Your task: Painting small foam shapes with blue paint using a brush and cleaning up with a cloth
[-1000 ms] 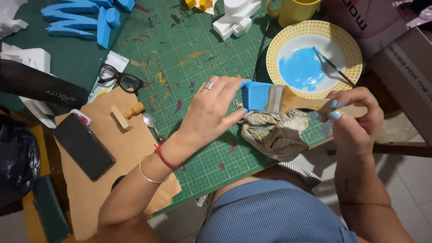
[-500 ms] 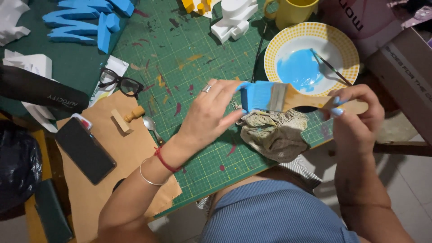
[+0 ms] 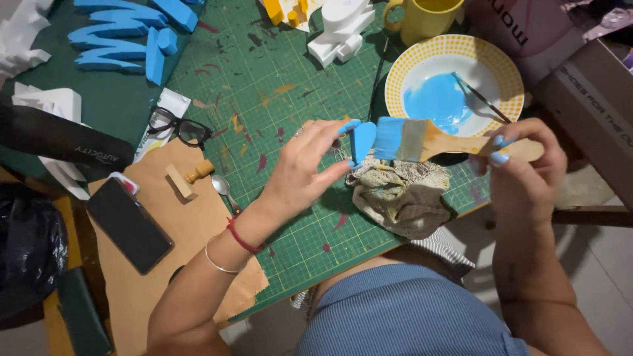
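Two hands work: my left hand pinches a small blue piece, my right hand grips the paintbrush touching it.

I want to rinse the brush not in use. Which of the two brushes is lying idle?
The thin dark-handled brush, resting across the yellow-rimmed plate of blue paint. The wide wooden brush is held in the right hand.

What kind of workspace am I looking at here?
Likely a home craft table: a paint-stained green cutting mat, a plate of blue paint, and a flat brush in the right hand.
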